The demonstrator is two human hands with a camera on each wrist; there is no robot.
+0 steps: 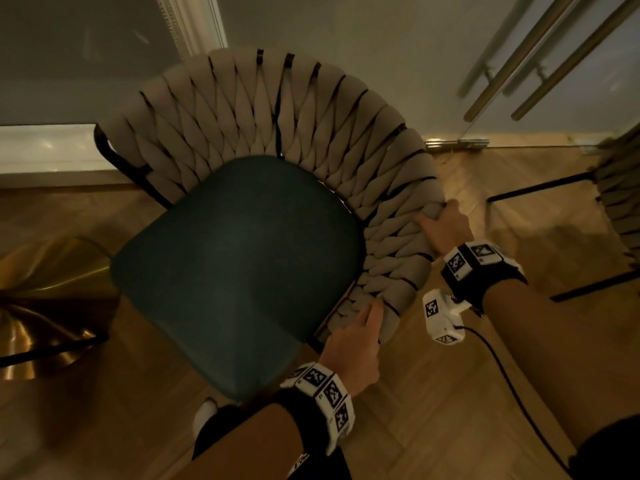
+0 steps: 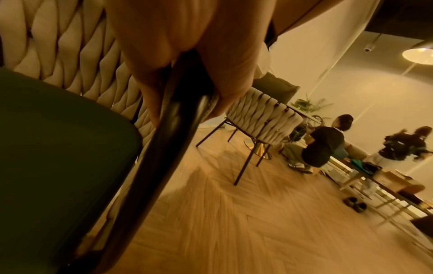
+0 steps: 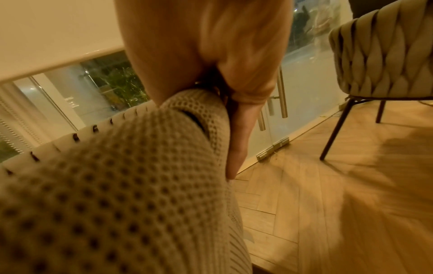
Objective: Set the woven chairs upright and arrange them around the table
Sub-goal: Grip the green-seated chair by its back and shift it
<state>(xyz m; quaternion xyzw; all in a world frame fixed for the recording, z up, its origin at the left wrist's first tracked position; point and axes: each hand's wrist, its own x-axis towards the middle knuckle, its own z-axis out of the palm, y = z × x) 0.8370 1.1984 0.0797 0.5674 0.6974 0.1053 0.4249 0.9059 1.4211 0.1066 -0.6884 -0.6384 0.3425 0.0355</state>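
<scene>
1. The left hand (image 1: pixel 349 348) grips the front end of the woven chair (image 1: pixel 263 140)'s armrest, fingers curled round its dark frame.
2. The right hand (image 1: pixel 445 226) clasps the woven rim farther along the same side.
3. The chair's green seat (image 1: pixel 235 265) lies left of both hands.
4. A second woven chair (image 3: pixel 384 55) stands right of the right hand.
5. A gold table base (image 1: pixel 45 306) sits far left.

- My herringbone wood floor (image 1: pixel 433 393) lies underfoot.
- My view ends at a glass door (image 3: pixel 304 77) with metal bar handles (image 1: pixel 540 60).
- Two people (image 2: pixel 325 146) sit low by the far wall beside a potted plant (image 2: pixel 306 105).
- A ceiling lamp (image 2: pixel 419 53) glows.
</scene>
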